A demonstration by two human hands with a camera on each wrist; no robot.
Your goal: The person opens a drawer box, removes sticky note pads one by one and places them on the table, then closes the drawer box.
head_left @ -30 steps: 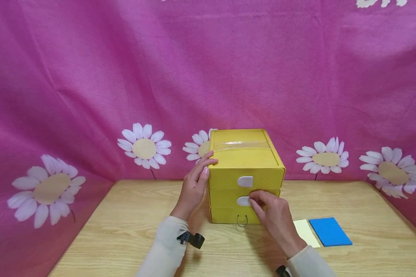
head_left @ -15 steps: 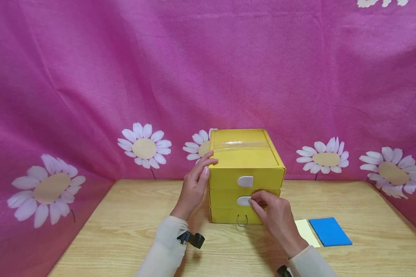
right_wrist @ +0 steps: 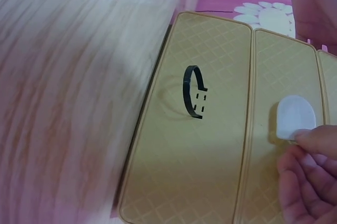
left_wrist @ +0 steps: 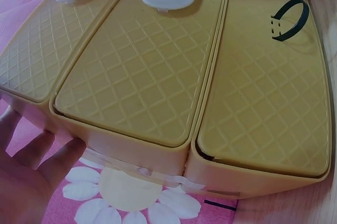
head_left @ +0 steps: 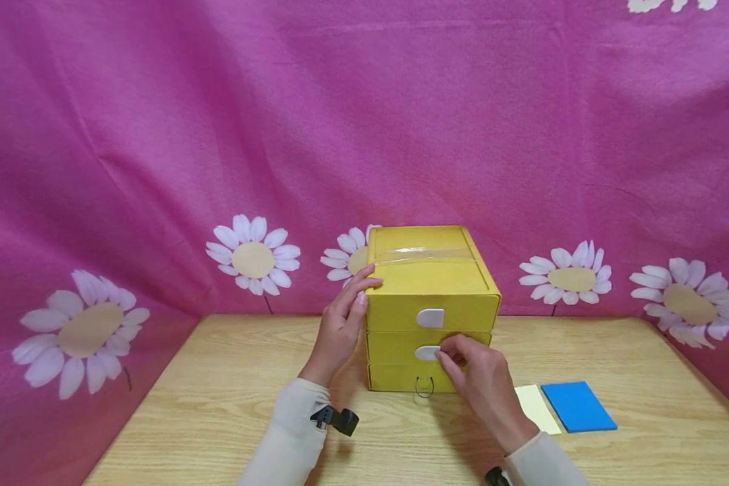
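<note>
A yellow box of stacked drawers [head_left: 433, 273] stands on the table, its fronts patterned with diamonds. My left hand [head_left: 338, 331] rests on its left side near the upper front corner, some fingertips over the top edge. In the left wrist view the spread fingers [left_wrist: 65, 164] touch the box's side wall. On the middle drawer front is a white tab handle [right_wrist: 296, 116]. My right hand [head_left: 484, 385] pinches its right end between thumb and fingers. The top drawer has a similar white tab [head_left: 430, 318]; the bottom one carries a black loop handle [right_wrist: 189, 91]. All drawers look closed.
A blue square pad [head_left: 579, 406] and a pale yellow paper square [head_left: 537, 409] lie on the wooden table [head_left: 219, 405] to the right. Clear tape [head_left: 425, 254] crosses the box top. Behind hangs a pink cloth [head_left: 364, 121] with white daisies.
</note>
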